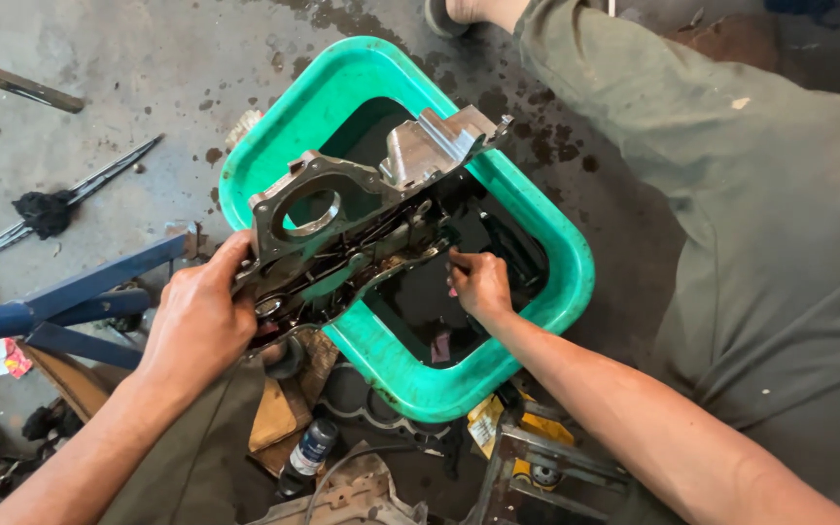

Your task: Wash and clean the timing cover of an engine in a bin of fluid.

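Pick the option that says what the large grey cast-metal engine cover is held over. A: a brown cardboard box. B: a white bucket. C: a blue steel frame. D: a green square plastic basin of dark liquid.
D: the grey cast-metal engine cover, gripped by the left hand with the right hand against its lower edge, lies across the green square plastic basin holding dark liquid.
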